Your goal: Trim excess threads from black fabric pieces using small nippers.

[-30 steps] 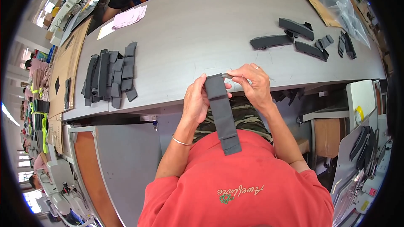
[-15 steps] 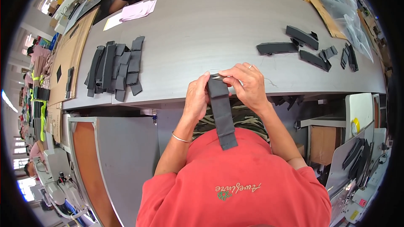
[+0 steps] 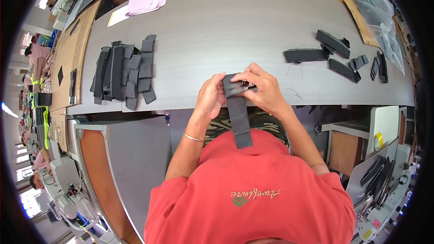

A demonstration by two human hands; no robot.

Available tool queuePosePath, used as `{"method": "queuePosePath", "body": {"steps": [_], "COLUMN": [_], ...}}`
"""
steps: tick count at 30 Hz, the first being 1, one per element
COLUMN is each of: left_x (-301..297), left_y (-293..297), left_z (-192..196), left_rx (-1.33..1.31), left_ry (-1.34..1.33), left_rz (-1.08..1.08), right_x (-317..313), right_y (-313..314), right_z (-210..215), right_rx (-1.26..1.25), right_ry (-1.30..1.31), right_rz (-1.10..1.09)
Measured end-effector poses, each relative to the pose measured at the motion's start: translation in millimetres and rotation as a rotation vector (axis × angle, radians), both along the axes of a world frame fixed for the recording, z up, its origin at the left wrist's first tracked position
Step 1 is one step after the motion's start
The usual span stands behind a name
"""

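A long black fabric strip (image 3: 239, 119) hangs from my hands at the table's front edge, its lower end against my red shirt. My left hand (image 3: 210, 96) pinches its upper left edge, thumb on top. On the strip's upper right, my right hand (image 3: 264, 89) is closed with its fingertips on the fabric. A small dark thing with a shiny part (image 3: 247, 85) shows between the right fingers; its kind is mostly hidden. Over to the left lies a pile of similar black strips (image 3: 131, 72). Several folded black pieces (image 3: 306, 55) are scattered at the right.
Pink and white sheets (image 3: 147, 3) lie at the table's far left. Cardboard (image 3: 74, 58) borders the left side, and clear plastic (image 3: 373, 13) covers the far right corner. Below the table stand a grey cabinet (image 3: 135, 167) and, at right, a cardboard box (image 3: 346, 151).
My right hand has turned, its fingers moving down over the strip's upper part, and a dark shiny thing now shows in it. My left hand keeps its pinch. The view has shifted slightly.
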State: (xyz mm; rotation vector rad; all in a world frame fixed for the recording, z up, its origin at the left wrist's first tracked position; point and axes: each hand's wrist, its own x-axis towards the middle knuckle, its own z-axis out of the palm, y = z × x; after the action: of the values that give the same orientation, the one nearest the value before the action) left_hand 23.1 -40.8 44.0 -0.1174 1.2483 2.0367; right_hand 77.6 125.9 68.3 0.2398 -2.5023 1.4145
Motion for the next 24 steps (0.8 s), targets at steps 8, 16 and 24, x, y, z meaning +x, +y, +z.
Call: {"method": "queuePosePath", "body": {"steps": [8, 16, 24], "left_x": [-17.0, -22.7, -20.6], "left_y": [6.5, 13.8, 4.1], "left_z": [-0.5, -19.1, -37.2], "left_rx": [0.191, 0.054, 0.054], "left_ry": [-0.078, 0.048, -0.096], "left_rz": [-0.113, -0.012, 0.165], "right_x": [-54.0, -67.9, -72.3], "right_y": [12.6, 17.2, 25.6], "right_z": [-21.9, -39.5, -47.4], "right_rx": [-0.476, -0.545, -0.528], "right_ry": [-0.264, -0.345, -0.377], "right_rz": [-0.14, -0.14, -0.194]}}
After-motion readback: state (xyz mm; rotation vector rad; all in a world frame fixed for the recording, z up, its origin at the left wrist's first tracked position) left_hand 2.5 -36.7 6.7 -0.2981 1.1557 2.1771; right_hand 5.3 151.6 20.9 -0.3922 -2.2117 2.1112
